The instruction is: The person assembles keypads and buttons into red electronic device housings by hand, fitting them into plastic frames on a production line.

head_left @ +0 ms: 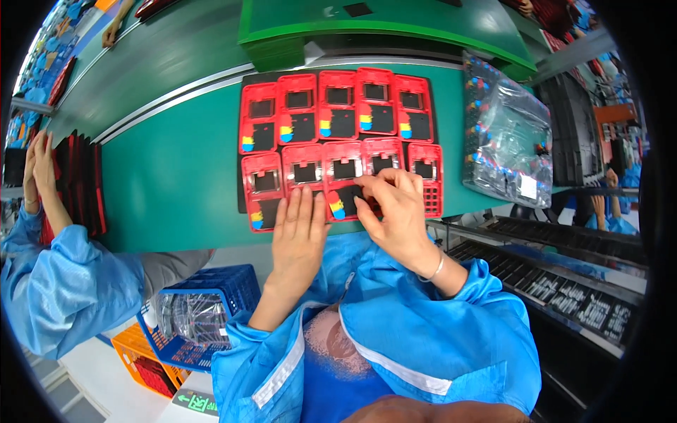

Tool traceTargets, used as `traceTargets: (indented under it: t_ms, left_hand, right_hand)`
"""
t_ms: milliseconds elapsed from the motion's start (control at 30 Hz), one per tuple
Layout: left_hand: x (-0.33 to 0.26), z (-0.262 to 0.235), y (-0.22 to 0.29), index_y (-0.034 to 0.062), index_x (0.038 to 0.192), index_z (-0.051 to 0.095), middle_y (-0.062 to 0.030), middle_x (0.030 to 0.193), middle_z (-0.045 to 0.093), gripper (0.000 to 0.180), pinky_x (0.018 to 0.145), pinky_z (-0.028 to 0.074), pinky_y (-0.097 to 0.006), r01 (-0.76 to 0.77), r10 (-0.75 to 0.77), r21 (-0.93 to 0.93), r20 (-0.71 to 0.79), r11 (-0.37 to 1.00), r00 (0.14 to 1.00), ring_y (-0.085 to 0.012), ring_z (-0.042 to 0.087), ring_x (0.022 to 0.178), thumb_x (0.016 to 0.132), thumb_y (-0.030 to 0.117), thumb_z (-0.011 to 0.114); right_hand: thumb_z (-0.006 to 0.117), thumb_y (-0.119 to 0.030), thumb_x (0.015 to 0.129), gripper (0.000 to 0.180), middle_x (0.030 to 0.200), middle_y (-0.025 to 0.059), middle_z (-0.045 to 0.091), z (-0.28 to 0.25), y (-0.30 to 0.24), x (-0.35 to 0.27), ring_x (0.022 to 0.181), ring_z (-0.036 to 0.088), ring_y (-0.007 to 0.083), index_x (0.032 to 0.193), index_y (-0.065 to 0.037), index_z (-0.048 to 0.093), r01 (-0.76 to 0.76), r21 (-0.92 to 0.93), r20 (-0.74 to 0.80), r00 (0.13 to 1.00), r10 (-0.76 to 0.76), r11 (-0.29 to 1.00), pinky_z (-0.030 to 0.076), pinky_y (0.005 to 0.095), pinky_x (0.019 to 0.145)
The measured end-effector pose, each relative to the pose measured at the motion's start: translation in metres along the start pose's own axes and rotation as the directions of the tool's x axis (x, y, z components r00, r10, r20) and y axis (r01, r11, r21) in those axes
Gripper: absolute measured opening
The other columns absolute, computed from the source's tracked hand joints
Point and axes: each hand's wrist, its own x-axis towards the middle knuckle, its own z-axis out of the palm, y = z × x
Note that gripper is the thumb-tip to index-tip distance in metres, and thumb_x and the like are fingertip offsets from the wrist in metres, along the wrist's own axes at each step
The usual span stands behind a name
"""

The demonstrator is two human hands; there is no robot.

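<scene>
Red plastic casings, each with a window and most with a black pad, stand in two rows on a black tray (240,176). My left hand (300,229) lies flat, fingers stretched, over the near row's second casing (304,156). At the black pad (348,201) of the middle near casing (343,150), my right hand (395,211) has thumb and forefinger curled in a pinch; what is between them is too small to tell. Beside those fingertips lies a red, yellow and blue patch (336,205). The rightmost near casing (432,201) shows bare keypad holes.
A clear plastic bag (508,134) of parts lies at the right of the green table (169,176). A raised green ledge (395,27) runs along the back. At left, a co-worker's hands (42,166) touch stacked red-and-black panels (81,183). A blue crate (243,285) stands below.
</scene>
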Motion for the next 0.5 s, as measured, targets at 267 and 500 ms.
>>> traceTargets:
  t_ms: [267, 500]
  left_hand:
    - [0.001, 0.004, -0.008, -0.0068, 0.144, 0.056, -0.0283, 0.151, 0.053, 0.051, 0.123, 0.037, -0.054, -0.097, 0.1, 0.074, -0.041, 0.993, 0.994, -0.0396, 0.047, 0.147, 0.095, 0.005, 0.061]
    - [-0.002, 0.004, -0.009, -0.007, 0.146, 0.054, -0.0232, 0.158, 0.049, 0.052, 0.125, 0.032, -0.055, -0.052, 0.052, 0.014, 0.003, 0.999, 0.999, -0.0394, 0.04, 0.152, 0.094, -0.003, 0.056]
  right_hand:
    - [0.076, -0.014, 0.077, 0.026, 0.108, 0.008, 0.064, 0.023, 0.004, -0.011, 0.116, 0.057, 0.0292, 0.101, -0.009, 0.067, 0.139, -0.338, 0.024, 0.99, -0.139, 0.931, 0.039, 0.0514, 0.101]
    - [0.076, -0.013, 0.085, 0.025, 0.111, 0.0101, 0.067, -0.022, 0.021, 0.0, 0.111, 0.063, 0.0307, 0.108, -0.007, 0.071, 0.082, -0.058, 0.072, 0.994, -0.078, 0.995, 0.048, 0.0452, 0.098]
